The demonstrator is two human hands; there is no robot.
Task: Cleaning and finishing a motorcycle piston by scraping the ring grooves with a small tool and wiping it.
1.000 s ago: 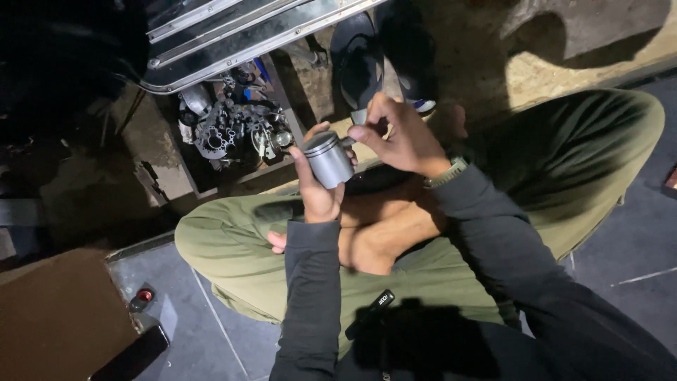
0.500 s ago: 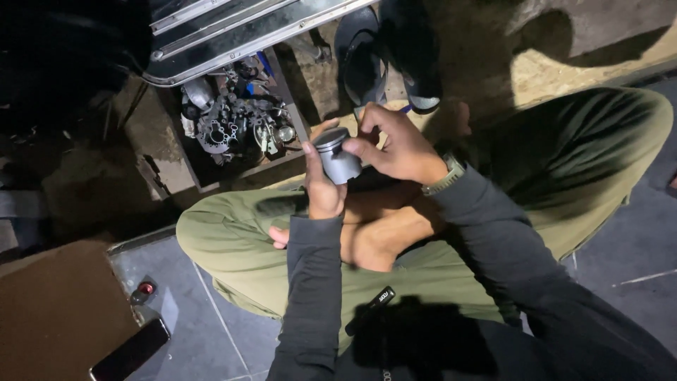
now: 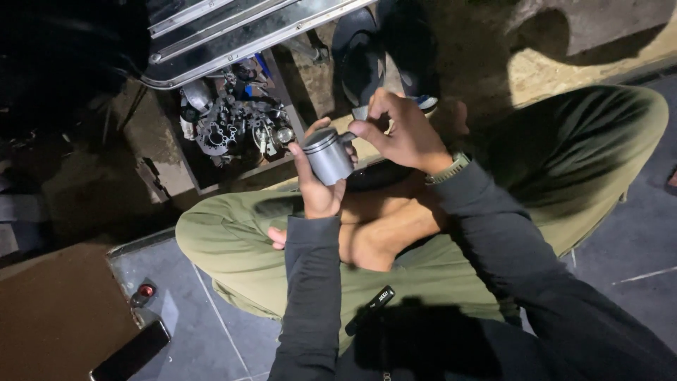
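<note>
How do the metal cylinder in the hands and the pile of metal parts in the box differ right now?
The metal cylinder is one smooth, plain grey piece; the pile of metal parts is many irregular pieces tangled together. The cylinder is held up in the left hand, with the right hand touching its side; the pile lies untouched in the wooden box. The cylinder is well lit; the pile sits partly in shadow. Both look like bare silvery metal.

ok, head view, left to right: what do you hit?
Dark phone on the floor → red-capped object → tray of metal engine parts → left hand holding a grey metal cylinder → right hand → wristwatch.
</note>
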